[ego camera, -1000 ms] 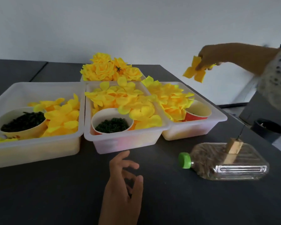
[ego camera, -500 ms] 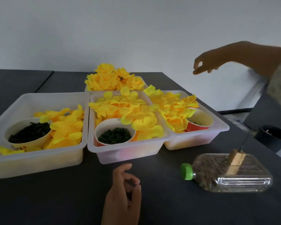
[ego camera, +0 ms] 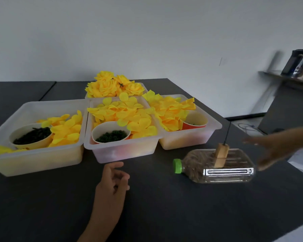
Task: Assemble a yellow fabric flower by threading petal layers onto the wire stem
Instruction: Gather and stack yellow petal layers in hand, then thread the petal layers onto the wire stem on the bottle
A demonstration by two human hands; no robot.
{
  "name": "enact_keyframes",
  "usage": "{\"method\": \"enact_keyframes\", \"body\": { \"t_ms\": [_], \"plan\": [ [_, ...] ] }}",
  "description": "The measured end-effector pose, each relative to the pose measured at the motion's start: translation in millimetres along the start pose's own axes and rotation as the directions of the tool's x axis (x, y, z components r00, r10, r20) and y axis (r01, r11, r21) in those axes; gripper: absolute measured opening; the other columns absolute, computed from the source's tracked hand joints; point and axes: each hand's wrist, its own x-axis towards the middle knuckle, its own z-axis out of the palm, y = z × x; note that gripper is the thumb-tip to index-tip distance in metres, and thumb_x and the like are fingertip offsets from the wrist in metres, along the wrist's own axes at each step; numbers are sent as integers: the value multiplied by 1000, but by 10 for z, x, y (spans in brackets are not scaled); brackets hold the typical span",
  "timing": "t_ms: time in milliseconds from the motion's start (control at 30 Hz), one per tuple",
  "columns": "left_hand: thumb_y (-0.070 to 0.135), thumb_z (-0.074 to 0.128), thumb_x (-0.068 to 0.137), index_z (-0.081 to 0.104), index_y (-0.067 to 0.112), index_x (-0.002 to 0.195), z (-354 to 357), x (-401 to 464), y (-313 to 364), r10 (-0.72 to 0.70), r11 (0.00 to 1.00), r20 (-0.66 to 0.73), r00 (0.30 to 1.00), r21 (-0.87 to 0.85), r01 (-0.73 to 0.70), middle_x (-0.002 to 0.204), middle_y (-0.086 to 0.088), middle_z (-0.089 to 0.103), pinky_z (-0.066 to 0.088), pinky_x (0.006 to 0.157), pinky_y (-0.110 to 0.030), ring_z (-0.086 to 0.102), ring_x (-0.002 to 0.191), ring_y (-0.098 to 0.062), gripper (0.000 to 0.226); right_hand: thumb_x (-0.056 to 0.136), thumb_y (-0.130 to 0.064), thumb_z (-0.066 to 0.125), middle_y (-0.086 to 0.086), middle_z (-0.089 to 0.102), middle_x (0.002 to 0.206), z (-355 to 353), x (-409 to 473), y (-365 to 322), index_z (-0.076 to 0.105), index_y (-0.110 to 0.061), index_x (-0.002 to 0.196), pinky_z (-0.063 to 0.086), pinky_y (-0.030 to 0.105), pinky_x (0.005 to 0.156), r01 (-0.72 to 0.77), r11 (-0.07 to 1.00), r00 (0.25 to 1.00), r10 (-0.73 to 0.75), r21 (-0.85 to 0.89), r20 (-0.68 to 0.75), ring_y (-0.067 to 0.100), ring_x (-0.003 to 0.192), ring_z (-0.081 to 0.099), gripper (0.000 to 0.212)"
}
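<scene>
Right hand [ego camera: 276,151] motion-blurred, its fingers [ego camera: 250,142] indistinct, wrist cut by the frame edge, shelf items [ego camera: 299,62] beyond the worktop's far right corner smeared, left tray [ego camera: 33,109] clipped.

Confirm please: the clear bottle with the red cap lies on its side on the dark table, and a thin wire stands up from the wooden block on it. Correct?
Not quite: the cap is green, not red, as the head view shows. The rest holds: the clear bottle lies on its side on the dark table, and a thin wire rises from the wooden block.

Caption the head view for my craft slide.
Both hands empty: right hand reaches toward the clear plastic bottle holding a thin wire stem; left hand waits.
</scene>
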Motion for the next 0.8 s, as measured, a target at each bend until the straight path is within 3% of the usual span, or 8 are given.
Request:
{"method": "enact_keyframes", "body": {
  "t_ms": [100, 167, 233, 300, 400, 533, 700, 800],
  "plan": [
    [14, 56, 96, 52, 39, 103, -14, -9, 14, -40, 999, -9, 999, -4, 40, 94, 3, 66, 50, 69, -28, 66, 75, -5, 26, 64, -36, 87, -13, 51, 119, 353, 254, -147, 15, -33, 142, 48, 13, 78, 68, 959, 998, -66, 277, -17, 4, 104, 56, 106],
    [14, 56, 95, 54, 38, 100, -22, -22, 21, -50, 999, -21, 999, -13, 49, 95, 3, 67, 48, 68, -26, 66, 75, -5, 25, 59, -25, 90, -8, 56, 118, 498, 350, -137, 27, -34, 135, 52, 15, 74, 189, 873, 974, -110, 449, -197, 7, 101, 61, 99],
    [15, 57, 95, 56, 39, 98, -16, -44, 26, -45, 999, -29, 999, -8, 45, 95, 4, 67, 48, 69, -25, 66, 80, -5, 24, 52, -27, 92, -2, 60, 116, 562, 386, -87, 37, -34, 128, 56, 22, 76, 299, 795, 933, -128, 528, -335, 12, 100, 66, 94],
    [17, 59, 94, 58, 40, 99, 5, -70, 39, -42, 999, -9, 999, 2, 42, 99, 7, 67, 49, 75, -24, 64, 89, -2, 23, 47, -34, 92, 0, 62, 113, 636, 373, -113, 40, -38, 122, 58, 27, 75, 332, 758, 922, -136, 561, -362, 11, 99, 67, 91],
    [23, 60, 94, 58, 41, 109, 99, -116, 99, -44, 999, 109, 993, 13, 42, 112, 17, 63, 48, 86, -19, 58, 101, 9, 23, 46, -42, 92, -5, 65, 109, 708, 302, -282, 42, -48, 115, 57, 22, 74, 383, 747, 901, -170, 544, -400, 6, 98, 67, 86],
    [37, 54, 95, 41, 43, 136, 341, -316, 284, -93, 992, 213, 973, -60, 108, 131, 27, 45, 39, 83, -9, 48, 117, 8, 43, 50, -44, 92, -27, 61, 110, 735, 202, -729, 41, -49, 117, 54, 14, 74, 471, 726, 863, -262, 501, -432, 0, 100, 65, 84],
    [38, 54, 94, 43, 44, 128, 329, -524, 480, -167, 973, -183, 969, -188, 132, 123, 24, 46, 34, 71, -10, 45, 105, 12, 37, 53, -45, 90, -33, 56, 112, 788, 125, -1346, 40, -52, 114, 55, 16, 76, 561, 672, 821, -377, 484, -428, -5, 102, 62, 79],
    [26, 58, 92, 46, 47, 114, 22, -550, 440, -138, 982, -273, 952, -161, 96, 116, 26, 52, 36, 76, -10, 49, 108, 7, 33, 53, -43, 90, -36, 56, 110, 798, 94, -1678, 40, -56, 109, 55, 15, 76, 600, 621, 798, -419, 505, -432, -6, 100, 62, 76]
  ]
}}
